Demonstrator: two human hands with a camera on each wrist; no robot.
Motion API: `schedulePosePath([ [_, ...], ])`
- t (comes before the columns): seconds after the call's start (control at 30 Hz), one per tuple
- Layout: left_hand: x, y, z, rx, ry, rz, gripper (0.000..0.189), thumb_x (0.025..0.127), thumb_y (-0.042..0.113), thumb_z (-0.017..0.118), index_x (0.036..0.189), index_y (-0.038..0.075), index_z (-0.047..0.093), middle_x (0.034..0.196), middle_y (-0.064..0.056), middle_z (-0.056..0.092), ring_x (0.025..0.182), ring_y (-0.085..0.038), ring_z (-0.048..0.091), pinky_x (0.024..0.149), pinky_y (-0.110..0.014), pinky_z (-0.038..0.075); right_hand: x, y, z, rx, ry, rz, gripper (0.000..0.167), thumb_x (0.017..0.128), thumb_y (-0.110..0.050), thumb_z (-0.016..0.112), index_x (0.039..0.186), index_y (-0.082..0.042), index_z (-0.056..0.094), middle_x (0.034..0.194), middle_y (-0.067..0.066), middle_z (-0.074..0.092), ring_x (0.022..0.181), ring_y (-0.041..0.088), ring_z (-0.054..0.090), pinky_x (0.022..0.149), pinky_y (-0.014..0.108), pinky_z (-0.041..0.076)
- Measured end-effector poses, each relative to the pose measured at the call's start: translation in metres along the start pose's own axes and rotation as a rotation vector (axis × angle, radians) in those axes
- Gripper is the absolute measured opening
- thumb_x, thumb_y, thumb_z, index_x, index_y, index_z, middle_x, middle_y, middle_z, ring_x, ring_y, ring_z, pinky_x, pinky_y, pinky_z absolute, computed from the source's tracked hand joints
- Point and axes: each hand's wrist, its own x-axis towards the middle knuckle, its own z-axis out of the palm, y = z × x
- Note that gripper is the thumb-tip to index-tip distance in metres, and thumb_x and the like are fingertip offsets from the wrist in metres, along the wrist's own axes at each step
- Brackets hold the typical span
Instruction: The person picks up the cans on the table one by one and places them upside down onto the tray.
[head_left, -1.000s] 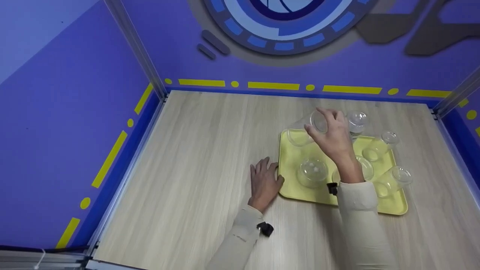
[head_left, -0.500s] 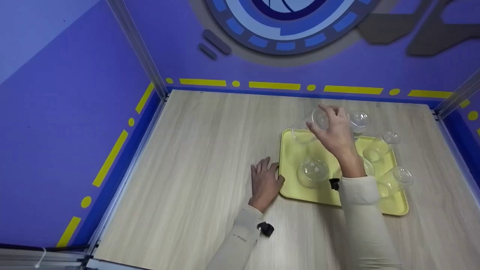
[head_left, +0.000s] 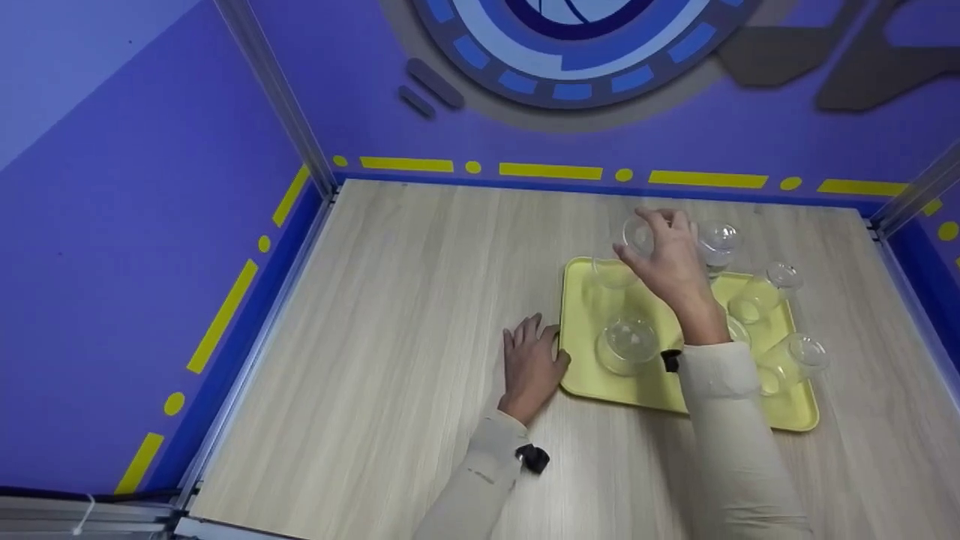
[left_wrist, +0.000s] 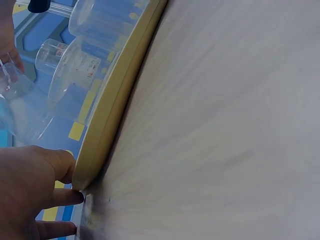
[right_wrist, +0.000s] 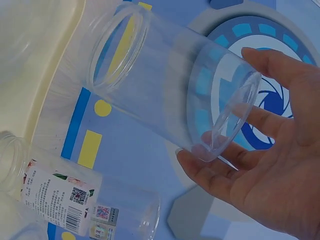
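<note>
My right hand point(head_left: 671, 262) grips a clear jar point(right_wrist: 170, 80) by its base, fingers and thumb spread around the rim of that end. The jar is upside down and tilted, its threaded mouth lowered over the back left part of the yellow tray point(head_left: 581, 382). Whether the mouth touches the tray cannot be told. My left hand point(head_left: 532, 371) rests at the tray's left edge, with fingertips against the rim and on the table. Another clear jar point(head_left: 628, 345) stands upside down on the tray beside it.
A labelled clear jar point(right_wrist: 60, 195) stands inverted at the back of the tray, beside the held one. Two smaller clear containers, one behind point(head_left: 757, 300) and one in front point(head_left: 795, 364), stand along the tray's right side. Blue-purple panels point(head_left: 480, 135) enclose the wooden table point(head_left: 390, 337).
In my right hand the jar's mouth end has swung slightly right and the jar stands more upright. My left hand stays at the tray edge.
</note>
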Motion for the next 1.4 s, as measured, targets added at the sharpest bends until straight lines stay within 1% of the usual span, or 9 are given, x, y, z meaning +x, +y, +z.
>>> schedulePosePath([
  [0.17, -0.001, 0.0, -0.001, -0.002, -0.017, -0.012, 0.039, 0.095, 0.029, 0.073, 0.131, 0.013, 0.073, 0.151, -0.015, 0.055, 0.144, -0.033, 0.045, 0.119, -0.067, 0.028, 0.003, 0.002, 0.003, -0.019, -0.029, -0.004, 0.065, 0.095, -0.023, 0.081, 0.15, -0.001, 0.056, 0.146, 0.031, 0.046, 0.132, 0.051, 0.04, 0.109, 0.066, 0.036],
  [0.43, 0.0, 0.001, -0.004, 0.027, -0.037, -0.009, 0.04, 0.097, 0.03, 0.07, 0.133, 0.014, 0.072, 0.152, -0.014, 0.054, 0.145, -0.033, 0.045, 0.119, -0.066, 0.028, 0.009, 0.005, 0.004, -0.027, -0.04, -0.011, 0.063, 0.095, -0.021, 0.081, 0.148, 0.002, 0.056, 0.148, 0.033, 0.045, 0.132, 0.054, 0.039, 0.11, 0.067, 0.033],
  [0.63, 0.0, 0.002, -0.004, 0.037, -0.021, -0.005, 0.039, 0.096, 0.031, 0.071, 0.132, 0.015, 0.072, 0.152, -0.013, 0.055, 0.144, -0.032, 0.046, 0.119, -0.065, 0.03, 0.011, 0.006, 0.005, -0.031, -0.052, -0.011, 0.064, 0.095, -0.021, 0.081, 0.148, 0.002, 0.056, 0.149, 0.033, 0.045, 0.133, 0.055, 0.037, 0.11, 0.068, 0.03],
  [0.73, 0.0, 0.002, -0.004, 0.041, -0.024, -0.009, 0.04, 0.096, 0.031, 0.07, 0.132, 0.015, 0.072, 0.152, -0.013, 0.055, 0.144, -0.032, 0.046, 0.119, -0.065, 0.03, 0.012, 0.007, 0.006, -0.048, -0.061, -0.008, 0.065, 0.095, -0.023, 0.081, 0.149, 0.002, 0.056, 0.149, 0.033, 0.045, 0.134, 0.055, 0.037, 0.111, 0.068, 0.028],
  [0.87, 0.0, 0.002, -0.004, 0.043, -0.03, -0.012, 0.04, 0.097, 0.031, 0.07, 0.133, 0.015, 0.072, 0.153, -0.012, 0.054, 0.145, -0.032, 0.045, 0.119, -0.065, 0.03, 0.013, 0.009, 0.008, -0.06, -0.078, -0.006, 0.065, 0.095, -0.025, 0.08, 0.149, 0.001, 0.055, 0.15, 0.033, 0.045, 0.134, 0.054, 0.037, 0.11, 0.068, 0.03],
  [1.13, -0.002, 0.002, -0.004, 0.031, -0.041, -0.015, 0.04, 0.097, 0.03, 0.072, 0.134, 0.015, 0.072, 0.153, -0.013, 0.054, 0.145, -0.032, 0.045, 0.119, -0.066, 0.029, 0.014, 0.014, 0.015, -0.055, -0.115, -0.015, 0.067, 0.093, -0.023, 0.082, 0.148, 0.003, 0.056, 0.149, 0.035, 0.046, 0.133, 0.055, 0.038, 0.11, 0.067, 0.032],
  [1.4, -0.001, 0.001, -0.004, 0.043, -0.004, 0.005, 0.039, 0.096, 0.03, 0.073, 0.131, 0.015, 0.073, 0.15, -0.013, 0.057, 0.141, -0.032, 0.049, 0.117, -0.066, 0.033, 0.015, 0.019, 0.021, -0.076, -0.13, -0.013, 0.068, 0.091, -0.023, 0.084, 0.146, 0.006, 0.056, 0.148, 0.037, 0.046, 0.131, 0.058, 0.04, 0.108, 0.068, 0.034],
])
